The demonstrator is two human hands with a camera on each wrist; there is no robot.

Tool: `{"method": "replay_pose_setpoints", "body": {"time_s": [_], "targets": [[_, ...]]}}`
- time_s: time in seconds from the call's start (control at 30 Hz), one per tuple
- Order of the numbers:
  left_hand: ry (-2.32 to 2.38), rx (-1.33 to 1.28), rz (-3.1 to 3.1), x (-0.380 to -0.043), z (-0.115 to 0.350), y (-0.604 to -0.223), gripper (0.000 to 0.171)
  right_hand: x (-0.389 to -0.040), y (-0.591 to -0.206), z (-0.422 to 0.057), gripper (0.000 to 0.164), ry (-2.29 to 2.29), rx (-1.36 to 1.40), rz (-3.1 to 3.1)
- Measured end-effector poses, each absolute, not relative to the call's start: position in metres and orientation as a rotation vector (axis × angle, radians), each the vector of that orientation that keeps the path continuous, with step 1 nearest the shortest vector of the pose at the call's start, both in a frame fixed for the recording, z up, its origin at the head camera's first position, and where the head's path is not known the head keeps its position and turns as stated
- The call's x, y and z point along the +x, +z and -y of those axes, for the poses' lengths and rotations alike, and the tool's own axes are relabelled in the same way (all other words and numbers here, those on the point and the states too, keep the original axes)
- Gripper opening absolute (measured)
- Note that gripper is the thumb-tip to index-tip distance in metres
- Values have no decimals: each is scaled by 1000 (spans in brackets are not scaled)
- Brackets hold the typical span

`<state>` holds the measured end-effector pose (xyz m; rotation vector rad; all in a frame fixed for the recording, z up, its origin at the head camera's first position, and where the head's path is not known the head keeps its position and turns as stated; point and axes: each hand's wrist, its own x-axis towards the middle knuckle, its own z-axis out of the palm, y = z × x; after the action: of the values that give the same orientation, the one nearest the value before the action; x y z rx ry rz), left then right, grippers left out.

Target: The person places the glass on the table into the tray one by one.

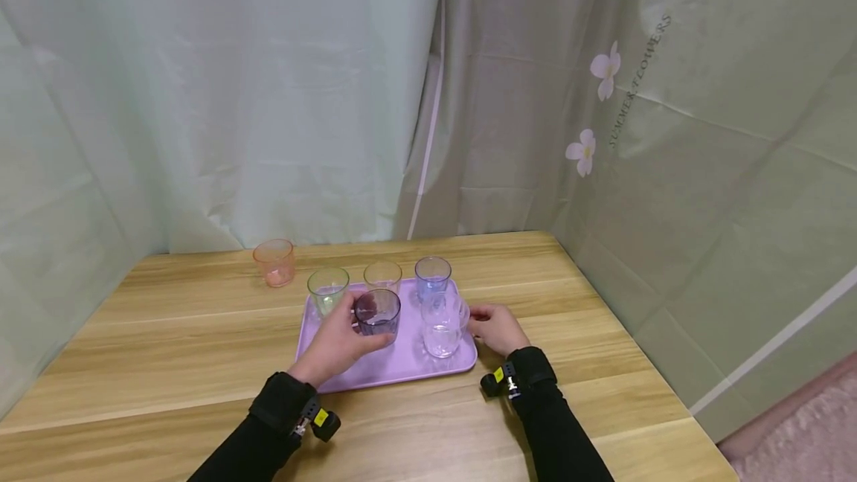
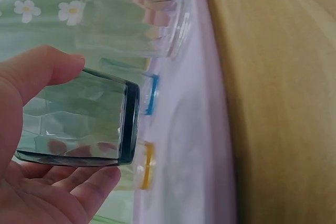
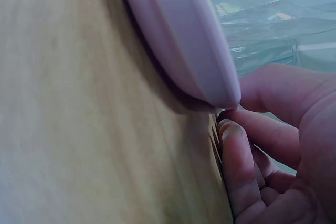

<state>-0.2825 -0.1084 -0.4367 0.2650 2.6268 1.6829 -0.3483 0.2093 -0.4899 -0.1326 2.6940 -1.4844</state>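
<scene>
My left hand (image 1: 343,344) grips a dark smoky drinking glass (image 1: 378,316), thumb on one side and fingers on the other. In the left wrist view the base of this glass (image 2: 79,121) hangs just above the lilac tray (image 1: 402,374). My right hand (image 1: 498,327) pinches the tray's right edge, its thumb against the rim (image 3: 223,85) and fingertips at the underside. Beside that hand stands clear glassware (image 1: 442,337) on the tray. Behind it is a blue-tinted glass (image 1: 432,281), with a yellowish glass (image 1: 383,277) and a green glass (image 1: 326,292) farther left.
An orange-pink glass (image 1: 274,264) stands off the tray, toward the back left of the wooden table (image 1: 167,348). Pale curtains (image 1: 288,95) hang behind the table and along its right side. Something pink and fluffy (image 1: 803,430) lies beyond the right edge.
</scene>
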Motion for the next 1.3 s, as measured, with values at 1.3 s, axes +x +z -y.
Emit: {"method": "replay_pose_setpoints", "body": {"time_s": [1.3], "targets": [[1675, 271, -2629, -280, 93, -462, 84, -348, -489, -210, 31, -1454, -133, -2712]]}}
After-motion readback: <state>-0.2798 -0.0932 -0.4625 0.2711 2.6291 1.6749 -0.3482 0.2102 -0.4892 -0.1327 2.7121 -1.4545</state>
